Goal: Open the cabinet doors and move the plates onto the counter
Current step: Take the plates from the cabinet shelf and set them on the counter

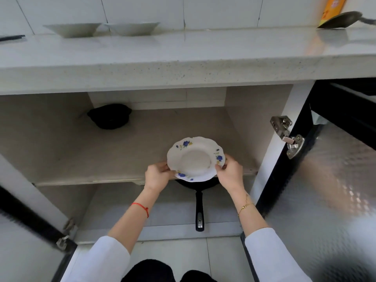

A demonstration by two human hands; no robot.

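The counter (183, 60) runs across the whole upper view, pale and speckled, with a tiled wall behind it. Beneath it the cabinet (61, 139) stands open: the right door (325, 180), silver-panelled with a dark frame, is swung wide, its hinge (286, 135) exposed, and the left door (26, 231) is swung out at the lower left. A shelf (122, 151) divides the interior.

On the counter, near the wall, two pale plates (71, 29) (132, 28) are set side by side, just apart. At the far right a dark ladle (341, 19) leans beside an orange box (331, 11); a dark object at the far left edge cannot be identified.

At the back left of the shelf a black pot (109, 116) is placed. On the cabinet floor a black pan (198, 186) lies with its handle pointing outward, its bowl partly hidden by what is held above it.

A white plate with blue flowers (195, 158) is held over the shelf's front edge, tilted toward the camera. Its left rim is gripped by the left hand (157, 176), its right rim by the right hand (230, 174), fingers curled around the edge. A red cord (142, 208) is worn on the left wrist, a gold bracelet (245, 206) on the right.
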